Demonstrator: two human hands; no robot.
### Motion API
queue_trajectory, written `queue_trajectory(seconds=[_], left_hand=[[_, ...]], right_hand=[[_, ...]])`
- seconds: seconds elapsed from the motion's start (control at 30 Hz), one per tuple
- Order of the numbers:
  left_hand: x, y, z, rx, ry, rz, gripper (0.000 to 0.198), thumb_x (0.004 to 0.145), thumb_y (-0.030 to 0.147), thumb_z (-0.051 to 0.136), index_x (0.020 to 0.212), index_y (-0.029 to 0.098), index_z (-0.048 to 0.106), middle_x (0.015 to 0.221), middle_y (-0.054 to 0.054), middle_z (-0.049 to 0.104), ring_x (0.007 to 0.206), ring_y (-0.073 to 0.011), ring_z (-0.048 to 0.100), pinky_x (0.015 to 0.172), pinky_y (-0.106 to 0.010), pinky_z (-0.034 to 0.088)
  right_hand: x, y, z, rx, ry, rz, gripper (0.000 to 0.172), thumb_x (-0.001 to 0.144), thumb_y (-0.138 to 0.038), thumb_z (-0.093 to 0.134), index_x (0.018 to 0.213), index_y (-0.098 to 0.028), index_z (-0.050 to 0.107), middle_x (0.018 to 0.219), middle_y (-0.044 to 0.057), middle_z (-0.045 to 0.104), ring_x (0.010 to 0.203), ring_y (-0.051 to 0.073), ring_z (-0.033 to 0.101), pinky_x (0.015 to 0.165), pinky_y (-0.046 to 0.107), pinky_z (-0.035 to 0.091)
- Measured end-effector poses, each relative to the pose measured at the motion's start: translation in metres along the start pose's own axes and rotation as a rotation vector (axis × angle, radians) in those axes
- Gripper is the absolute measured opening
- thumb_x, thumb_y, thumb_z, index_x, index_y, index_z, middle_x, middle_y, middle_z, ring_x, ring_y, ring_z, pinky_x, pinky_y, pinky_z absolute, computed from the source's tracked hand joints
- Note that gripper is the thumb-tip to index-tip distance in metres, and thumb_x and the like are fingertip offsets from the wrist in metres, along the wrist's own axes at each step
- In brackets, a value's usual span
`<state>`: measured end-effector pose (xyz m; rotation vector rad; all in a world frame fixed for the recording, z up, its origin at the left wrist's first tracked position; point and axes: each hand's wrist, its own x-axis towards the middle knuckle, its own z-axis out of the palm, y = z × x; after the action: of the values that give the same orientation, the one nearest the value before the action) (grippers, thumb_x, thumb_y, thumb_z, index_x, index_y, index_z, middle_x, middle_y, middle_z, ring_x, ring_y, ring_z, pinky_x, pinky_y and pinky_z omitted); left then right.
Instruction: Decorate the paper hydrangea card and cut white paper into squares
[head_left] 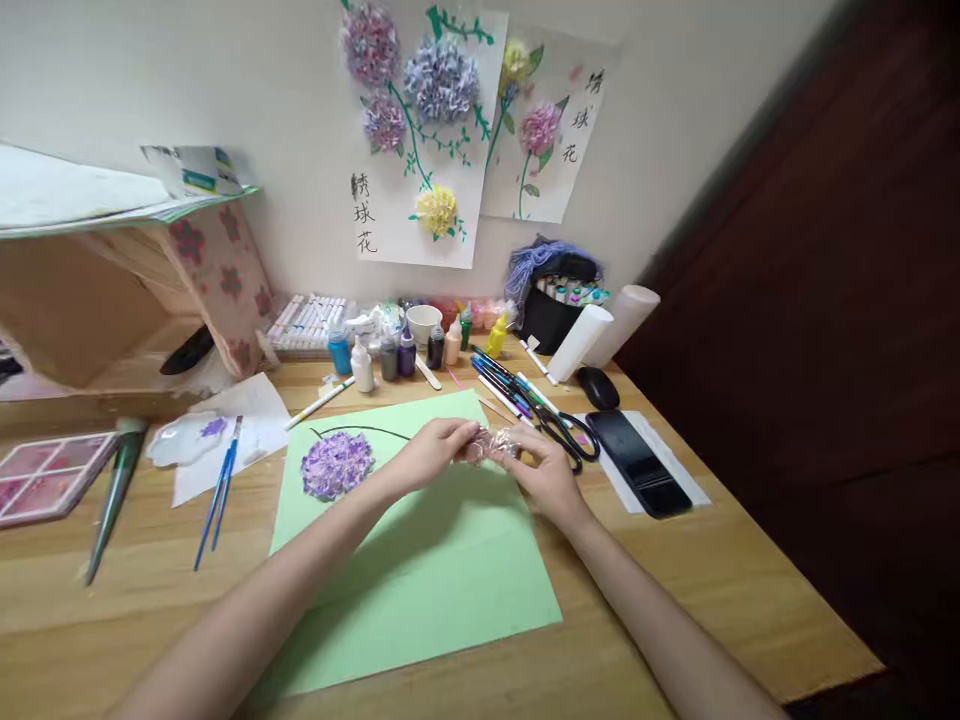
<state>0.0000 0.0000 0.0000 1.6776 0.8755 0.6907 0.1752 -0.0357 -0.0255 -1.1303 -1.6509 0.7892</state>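
My left hand [442,448] and my right hand [546,470] meet above the upper right part of a light green paper sheet [450,590]. Between them is a small, crumpled, pinkish-white piece [486,446] with a shiny look, perhaps thin plastic; its exact kind is unclear. Fingers of both hands pinch it from either side. On the sheet, left of my left hand, sits a textured purple flower head [337,466]. A thin dark curved line [367,428] runs from above the flower towards my left wrist.
Black scissors [562,435], a phone [637,462] and a mouse [598,387] lie right of my right hand. Pens [502,385] and paint bottles [406,352] line the back. Blue brushes [219,490], a palette [184,440] and a cardboard box [217,280] stand left.
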Motion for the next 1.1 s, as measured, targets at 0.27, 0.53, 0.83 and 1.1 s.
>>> queue_trajectory(seconds=[0.27,0.53,0.83,1.1], left_hand=[[-0.009,0.001,0.003,0.395,0.245,0.124,0.033,0.091,0.032,0.037,0.109,0.021,0.062,0.078,-0.001,0.067,0.068,-0.0128,0.059,0.069,-0.022,0.042],[-0.014,-0.006,0.018,0.557,0.321,0.06,0.038,0.093,0.035,0.032,0.113,0.019,0.06,0.061,0.0,0.063,0.054,-0.0122,0.057,0.059,-0.021,0.041],[-0.008,0.001,0.012,0.139,0.095,-0.054,0.04,0.086,0.044,0.045,0.103,0.013,0.061,0.073,-0.004,0.064,0.062,-0.0145,0.058,0.061,-0.025,0.043],[-0.005,0.009,-0.005,-0.145,0.07,-0.14,0.032,0.071,0.025,0.066,0.098,0.01,0.059,0.061,0.001,0.059,0.059,-0.0122,0.056,0.063,-0.025,0.044]], right_hand=[[0.001,0.003,0.01,0.319,0.043,0.278,0.025,0.072,-0.041,0.067,0.083,-0.019,0.073,0.078,0.005,0.068,0.076,0.02,0.061,0.074,0.035,0.049],[-0.005,-0.004,0.016,0.236,-0.071,0.091,0.017,0.072,-0.032,0.07,0.087,-0.024,0.072,0.083,0.002,0.054,0.085,0.016,0.054,0.08,0.03,0.043],[0.001,0.005,0.006,0.188,-0.13,0.068,0.018,0.071,-0.035,0.071,0.082,-0.022,0.073,0.077,0.001,0.053,0.079,0.016,0.053,0.075,0.029,0.044],[0.005,0.006,-0.007,0.055,0.001,0.034,0.018,0.075,-0.033,0.068,0.089,-0.024,0.073,0.086,0.003,0.055,0.087,0.018,0.054,0.087,0.034,0.042]])
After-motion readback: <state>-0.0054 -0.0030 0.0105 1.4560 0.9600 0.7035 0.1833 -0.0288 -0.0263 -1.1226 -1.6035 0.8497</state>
